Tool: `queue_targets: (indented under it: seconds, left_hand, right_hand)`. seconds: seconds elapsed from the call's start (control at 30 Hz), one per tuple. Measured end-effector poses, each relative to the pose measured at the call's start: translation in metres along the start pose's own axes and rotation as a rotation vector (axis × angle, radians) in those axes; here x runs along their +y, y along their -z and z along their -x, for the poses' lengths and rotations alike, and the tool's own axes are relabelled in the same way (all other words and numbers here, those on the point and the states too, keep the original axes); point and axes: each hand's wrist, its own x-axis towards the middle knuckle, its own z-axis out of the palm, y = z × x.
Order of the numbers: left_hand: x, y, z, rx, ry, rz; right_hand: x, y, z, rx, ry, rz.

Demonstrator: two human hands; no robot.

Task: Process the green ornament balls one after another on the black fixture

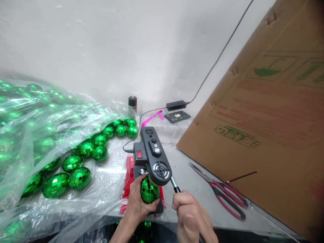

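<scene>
The green ball (149, 193) is cupped by the left hand (136, 199) at the black press's (156, 158) near end, partly covered by it — the lever (175, 184), farther right, is gripped by the right hand (191, 215).

**Looks like a small workshop**

Corded lever machine (157, 152) near the surface's (186, 180) front edge, big shears (221, 195) near front-right corner, printed carton (253, 108) along right edge. Bulk green mirrored balls (79, 178), clear plastic (108, 184) at left.
</scene>
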Motion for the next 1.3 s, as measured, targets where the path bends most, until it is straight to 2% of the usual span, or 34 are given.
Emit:
queue_targets:
  seconds: [0.1, 0.33, 0.5, 0.73, 0.9, 1.1, 1.3]
  left_hand:
    - [0.000, -0.001, 0.000, 0.014, -0.014, -0.006]
    - [-0.001, -0.003, 0.000, 0.041, -0.038, -0.023]
    - [-0.001, -0.003, 0.000, 0.026, -0.010, -0.018]
    - [-0.001, -0.003, 0.000, 0.032, -0.022, -0.022]
    - [-0.001, -0.003, -0.001, 0.046, -0.028, -0.043]
    - [-0.002, 0.003, -0.001, -0.030, -0.014, -0.080]
    - [-0.008, 0.000, 0.001, -0.038, -0.002, -0.055]
  right_hand:
    - [0.001, 0.002, 0.005, -0.022, -0.030, 0.005]
    - [-0.001, -0.004, 0.010, 0.047, -0.075, 0.037]
    - [-0.003, -0.009, 0.010, 0.068, -0.085, -0.043]
    - [-0.024, -0.022, 0.009, 0.234, -0.296, -0.100]
    - [-0.019, -0.022, 0.010, 0.215, -0.216, -0.110]
    - [-0.011, -0.024, 0.017, 0.252, -0.195, -0.105]
    - [-0.007, -0.026, 0.014, 0.264, -0.156, -0.129]
